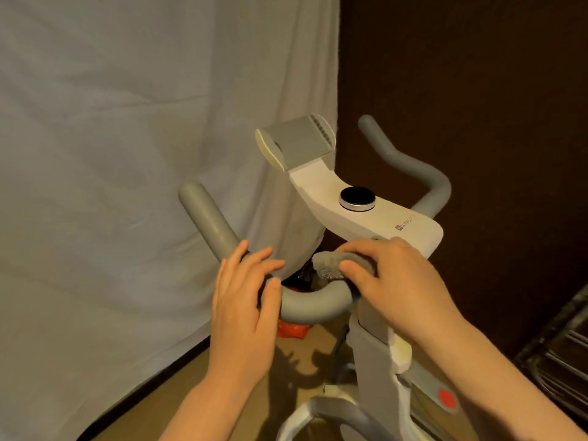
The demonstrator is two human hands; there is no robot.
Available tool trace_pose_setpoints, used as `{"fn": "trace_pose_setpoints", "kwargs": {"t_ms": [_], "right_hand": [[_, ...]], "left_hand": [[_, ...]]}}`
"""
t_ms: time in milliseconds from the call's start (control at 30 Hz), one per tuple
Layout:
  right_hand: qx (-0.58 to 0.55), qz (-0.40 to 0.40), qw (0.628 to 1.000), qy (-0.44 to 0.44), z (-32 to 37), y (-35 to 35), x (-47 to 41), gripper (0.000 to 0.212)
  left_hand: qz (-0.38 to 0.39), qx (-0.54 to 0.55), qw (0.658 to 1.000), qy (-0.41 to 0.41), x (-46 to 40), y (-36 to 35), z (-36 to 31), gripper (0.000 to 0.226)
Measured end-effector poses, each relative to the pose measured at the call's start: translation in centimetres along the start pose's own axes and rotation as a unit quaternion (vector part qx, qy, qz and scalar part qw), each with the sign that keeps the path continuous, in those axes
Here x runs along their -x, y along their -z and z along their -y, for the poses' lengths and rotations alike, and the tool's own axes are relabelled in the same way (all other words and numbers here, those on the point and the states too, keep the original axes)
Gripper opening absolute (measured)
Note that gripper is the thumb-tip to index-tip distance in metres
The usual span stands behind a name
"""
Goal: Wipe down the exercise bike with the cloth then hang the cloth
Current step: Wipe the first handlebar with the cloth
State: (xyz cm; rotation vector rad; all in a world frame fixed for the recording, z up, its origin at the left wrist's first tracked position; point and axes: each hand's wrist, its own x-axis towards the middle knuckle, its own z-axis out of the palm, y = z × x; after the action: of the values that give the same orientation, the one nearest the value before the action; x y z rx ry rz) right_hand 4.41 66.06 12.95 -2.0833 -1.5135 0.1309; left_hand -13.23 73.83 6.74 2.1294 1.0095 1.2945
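My right hand [394,281] pinches the grey cloth [334,264] between thumb and curled fingers, pressing it on the bike [366,214] where the grey handlebar [313,305] meets the white console. My left hand [245,297] rests on the bar's bend, fingers loosely spread. I see small grey lettering with a square logo on the console, too blurred to read.

Hanging across the left side: a pale creased sheet [127,154], reaching down to a dark baseboard strip [152,374]. Standing right of the sheet: a dark brown wall [477,74]. Spreading below the sheet: tan flooring [270,393], catching shadows under warm, dim light. Sitting far right of the sheet, low down: a dark metal rack [563,354].
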Motion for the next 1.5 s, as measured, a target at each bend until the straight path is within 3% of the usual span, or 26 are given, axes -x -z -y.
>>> {"fn": "trace_pose_setpoints", "kwargs": {"t_ms": [133, 200, 333, 400, 467, 533, 633, 667, 733, 800, 933, 1033, 1100, 1167, 1267, 1367, 1500], "right_hand": [[-0.032, 0.033, 0.997, 0.062, 2.7, -2.5, 0.7, 0.021], [-0.039, 0.043, 0.997, 0.049, 1.7, -2.2, 0.3, 0.023], [-0.041, -0.068, 0.996, -0.041, -2.0, -1.1, 0.0, 0.024], [-0.048, -0.078, 0.996, 0.016, -0.4, -2.1, 1.2, 0.023], [-0.038, -0.029, 0.996, 0.074, 0.7, -2.6, 1.6, 0.022], [-0.003, -0.015, 0.999, 0.043, -0.6, -1.3, 0.0, 0.023], [0.022, -0.093, 0.995, -0.023, -2.9, -0.4, -1.1, 0.023], [0.015, -0.09, 0.996, -0.005, -2.8, -0.5, -0.8, 0.023], [-0.017, -0.011, 0.999, 0.051, -2.0, -0.7, -0.7, 0.022], [-0.025, 0.047, 0.998, 0.03, -2.3, 0.1, -2.4, 0.019], [0.009, -0.076, 0.996, -0.049, -2.9, 0.0, -2.9, 0.021], [-0.037, -0.068, 0.997, 0.005, -1.0, -1.7, 0.2, 0.023], [-0.074, -0.082, 0.994, -0.007, -1.4, -1.8, 0.2, 0.021], [-0.094, -0.182, 0.977, -0.064, -2.4, -2.4, -0.5, 0.023], [-0.215, -0.337, 0.904, -0.151, -1.0, -5.5, 0.8, 0.027], [-0.295, -0.35, 0.873, -0.168, 0.0, -7.3, 2.0, 0.026], [-0.372, -0.385, 0.804, -0.258, 0.0, -5.4, 0.0, 0.025]], "left_hand": [[-0.022, -0.022, 0.999, -0.01, -0.3, -0.8, 0.3, 0.035], [-0.023, -0.037, 0.999, -0.02, -0.4, -0.9, 0.6, 0.037], [-0.02, -0.038, 0.999, -0.03, -0.2, -0.6, 0.8, 0.036], [-0.026, -0.034, 0.999, -0.026, -0.1, -0.9, 0.6, 0.036], [-0.028, -0.032, 0.999, -0.024, 0.0, -0.9, 0.4, 0.036], [-0.017, -0.036, 0.999, -0.029, 0.0, -0.7, 0.5, 0.036], [0.002, -0.045, 0.998, -0.035, 0.1, -0.2, 0.8, 0.036], [0.004, -0.045, 0.998, -0.036, 0.1, -0.1, 0.8, 0.036], [0.004, -0.041, 0.999, -0.036, 0.0, -0.1, 0.7, 0.035], [0.003, -0.042, 0.998, -0.042, -0.1, -0.2, 0.7, 0.034], [-0.005, -0.036, 0.998, -0.05, 0.0, -0.2, 0.9, 0.032], [0.001, -0.04, 0.998, -0.058, -0.1, -0.2, 0.9, 0.032], [0.001, -0.046, 0.996, -0.075, -0.2, -0.2, 1.3, 0.034], [-0.003, -0.044, 0.995, -0.087, -0.4, -0.3, 1.6, 0.035], [0.008, -0.045, 0.995, -0.087, -0.4, -0.2, 1.6, 0.037], [0.038, -0.058, 0.993, -0.096, -0.8, 0.4, 1.6, 0.035], [0.104, -0.059, 0.98, -0.158, -2.6, 1.7, 1.7, 0.029]]}}
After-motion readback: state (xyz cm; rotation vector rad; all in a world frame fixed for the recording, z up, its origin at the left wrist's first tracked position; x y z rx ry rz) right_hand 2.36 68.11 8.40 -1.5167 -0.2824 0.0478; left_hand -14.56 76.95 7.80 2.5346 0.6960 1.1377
